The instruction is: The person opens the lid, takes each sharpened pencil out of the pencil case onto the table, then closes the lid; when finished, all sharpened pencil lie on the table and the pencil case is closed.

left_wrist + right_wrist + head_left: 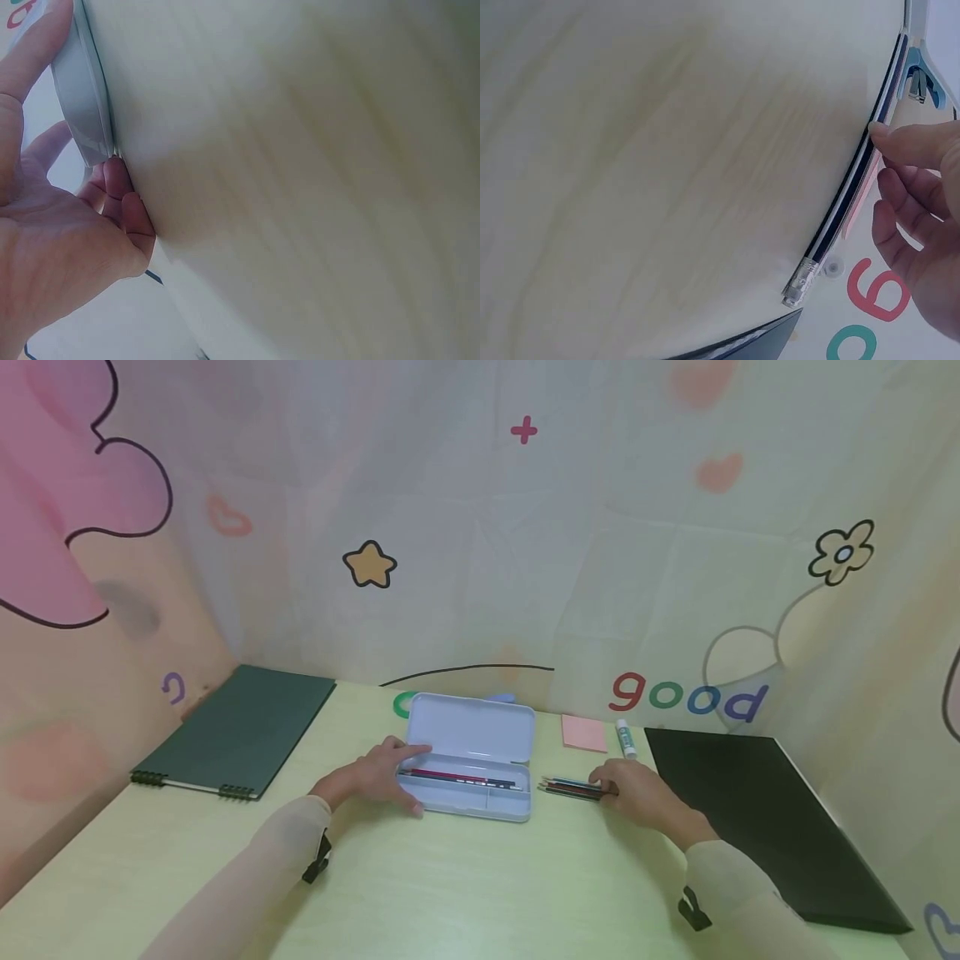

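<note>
A pale lilac pencil case [471,804] lies with its lid [471,727] raised at the back. A red pencil [442,775] and a dark one lie in its long compartment. My left hand [381,774] grips the case's left end, thumb at the front corner and index finger by the hinge; the left wrist view shows the other fingertips low at the case wall [81,97]. To the right of the case, my right hand [637,789] pinches several pencils [570,788] between thumb and fingers, points toward the case. The right wrist view shows their silvery eraser end [801,283].
Behind the case sit a green ring [404,704] and a blue item [501,698]. Pink sticky notes [583,733] and a glue stick [626,739] lie beyond the right hand. A dark green spiral sketchbook [243,727] is at left, a black flat board [765,818] at right.
</note>
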Motion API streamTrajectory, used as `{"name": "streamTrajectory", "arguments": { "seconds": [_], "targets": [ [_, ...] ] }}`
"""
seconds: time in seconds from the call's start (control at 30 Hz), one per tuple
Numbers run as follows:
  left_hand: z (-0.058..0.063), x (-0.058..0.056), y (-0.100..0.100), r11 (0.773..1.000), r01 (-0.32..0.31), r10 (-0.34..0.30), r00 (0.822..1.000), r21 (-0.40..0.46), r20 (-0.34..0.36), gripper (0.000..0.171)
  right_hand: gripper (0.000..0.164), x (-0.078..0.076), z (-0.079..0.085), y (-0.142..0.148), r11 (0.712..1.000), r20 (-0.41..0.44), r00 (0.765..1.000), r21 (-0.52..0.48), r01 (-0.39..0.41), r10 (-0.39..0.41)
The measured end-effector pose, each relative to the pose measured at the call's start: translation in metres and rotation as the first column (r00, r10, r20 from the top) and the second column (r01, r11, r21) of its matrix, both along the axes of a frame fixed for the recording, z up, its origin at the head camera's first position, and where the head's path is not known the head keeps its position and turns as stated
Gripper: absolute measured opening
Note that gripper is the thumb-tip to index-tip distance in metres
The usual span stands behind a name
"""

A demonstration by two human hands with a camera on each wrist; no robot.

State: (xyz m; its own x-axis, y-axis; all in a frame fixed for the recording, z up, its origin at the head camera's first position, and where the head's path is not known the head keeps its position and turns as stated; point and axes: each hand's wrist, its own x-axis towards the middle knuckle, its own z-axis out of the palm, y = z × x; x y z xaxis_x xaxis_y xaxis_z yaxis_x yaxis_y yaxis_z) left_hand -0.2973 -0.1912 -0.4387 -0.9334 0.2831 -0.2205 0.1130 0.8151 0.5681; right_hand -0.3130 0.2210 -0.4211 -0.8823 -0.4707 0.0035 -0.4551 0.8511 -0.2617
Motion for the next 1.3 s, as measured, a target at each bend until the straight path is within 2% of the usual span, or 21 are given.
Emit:
{"name": "streamTrajectory", "arguments": {
  "seconds": [0.3,0.43,0.63,0.87,1.1,1.3],
  "targets": [
    [0.001,-0.001,0.001,1.0,0.006,-0.007,1.0,0.007,0.004,0.097,0.029,-0.002,0.003,-0.001,0.999,-0.004,1.0,-0.049,-0.005,0.005],
    [0.001,-0.001,0.001,1.0,0.011,-0.011,1.0,0.008,0.003,0.097,0.041,-0.007,0.007,-0.011,0.994,0.01,1.0,-0.112,0.0,0.001],
    [0.001,-0.001,-0.001,1.0,0.003,-0.003,1.0,-0.001,-0.001,0.097,0.057,-0.013,0.019,-0.05,0.979,0.051,0.998,-0.204,-0.021,0.032],
    [0.002,-0.002,-0.001,1.0,-0.008,0.008,1.0,0.009,0.013,0.097,0.055,-0.012,0.034,-0.106,0.975,0.176,0.978,-0.207,-0.076,0.113],
    [0.0,-0.003,0.0,1.0,-0.008,0.008,1.0,-0.003,0.011,0.097,0.047,-0.016,0.024,-0.142,0.972,0.245,0.952,-0.189,-0.139,0.184],
    [0.001,-0.001,0.001,1.0,-0.004,0.004,1.0,-0.006,0.013,0.096,0.044,-0.016,0.011,-0.158,0.959,0.205,0.944,-0.175,-0.224,0.258]
  ]
}}
